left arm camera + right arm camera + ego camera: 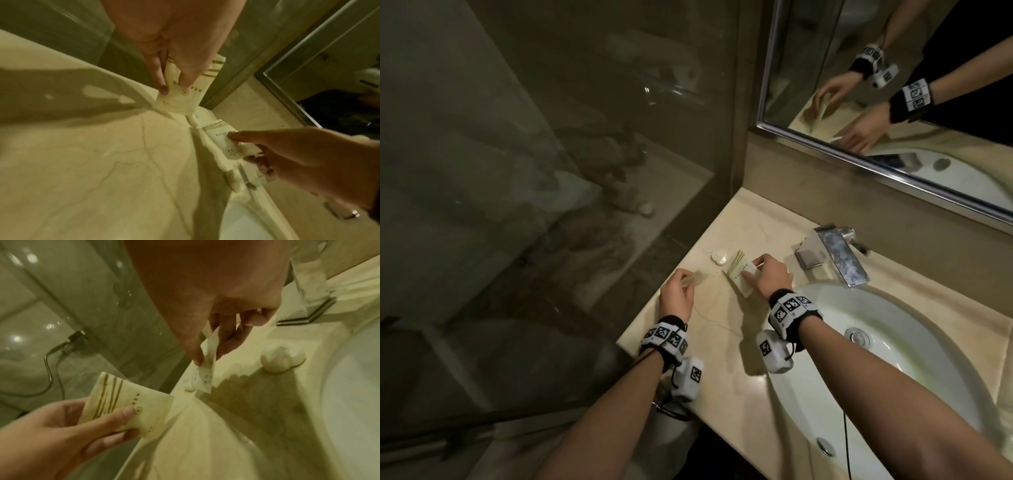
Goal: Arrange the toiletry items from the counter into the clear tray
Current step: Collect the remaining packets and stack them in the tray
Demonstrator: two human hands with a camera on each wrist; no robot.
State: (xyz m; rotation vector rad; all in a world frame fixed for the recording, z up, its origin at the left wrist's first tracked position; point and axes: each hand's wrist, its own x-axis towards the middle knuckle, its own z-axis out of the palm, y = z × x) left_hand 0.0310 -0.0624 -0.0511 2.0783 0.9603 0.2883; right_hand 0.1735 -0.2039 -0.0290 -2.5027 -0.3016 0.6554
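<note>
1. L hand (677,291) is over the desk's (726,318) left edge; its grip pinches a cream sachet (183,91) w/ gold stripes between thumb and fingers (159,71), held just off the marble.
2. In the right wrist view the same L hand (68,423) shows the thumb laid across the sachet's printed face, other fingers curled under it.
3. R hand (768,274) is just right of the L one, nearer the tap (832,253). Its grip pinches a second sachet (741,274) of the same print, thumb one side, fingers the other.
4. The second sachet hangs edge-on under the R hand in the right wrist view (205,374); whether its lower end touches the desk, cannot tell.
5. A small white wrapped soap (719,257) lies on the desk just behind the two hands, untouched, near the back-left corner.
6. Clear tray: can't be made out w/ certainty in any view.
7. Oval white sink (893,377) sits right of the hands, under the R forearm; chrome tap behind it.
8. Mirror (893,85) on the back wall reflects both hands and the sachets. Glass shower panel (517,154) stands left of the desk.
</note>
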